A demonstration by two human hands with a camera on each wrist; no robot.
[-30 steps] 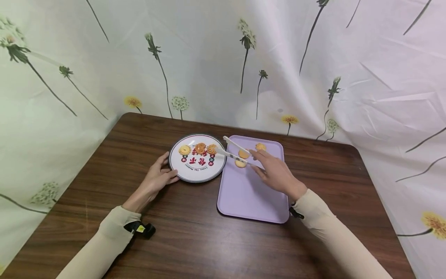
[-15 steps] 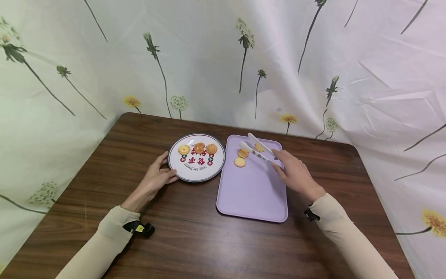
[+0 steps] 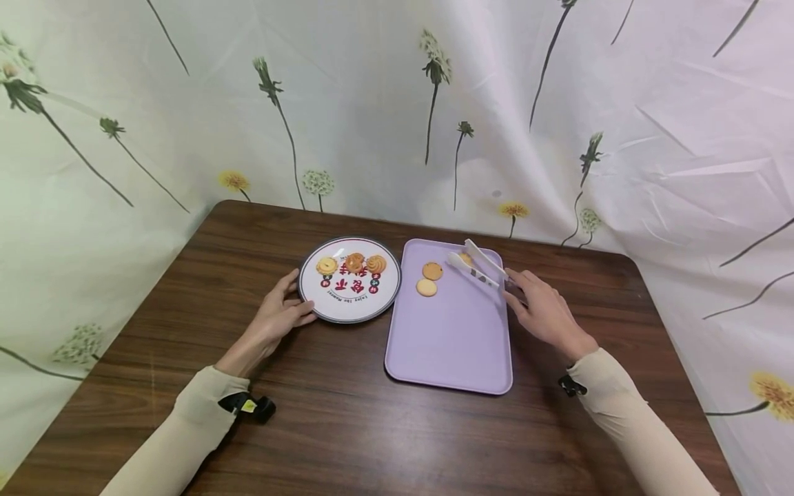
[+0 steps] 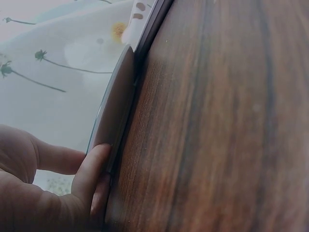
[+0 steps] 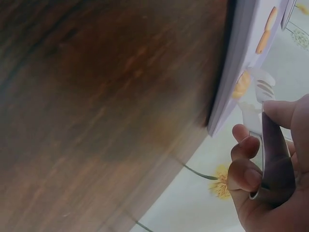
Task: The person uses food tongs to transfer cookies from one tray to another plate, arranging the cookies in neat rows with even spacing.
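Glossy plate, smooth plastic-looking tray, metal-handled tongs, wood-grain table.

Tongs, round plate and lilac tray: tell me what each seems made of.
Tongs: tips look like white plastic; grey handle probably metal, given its shiny edge. Round plate: ceramic or melamine, smooth-looking, with a white printed face. Lilac tray: likely satin plastic, from its even color and rounded corners.

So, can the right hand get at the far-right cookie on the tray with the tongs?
Probably yes: the right hand holds the open tongs near that cookie, and nothing visible blocks them.
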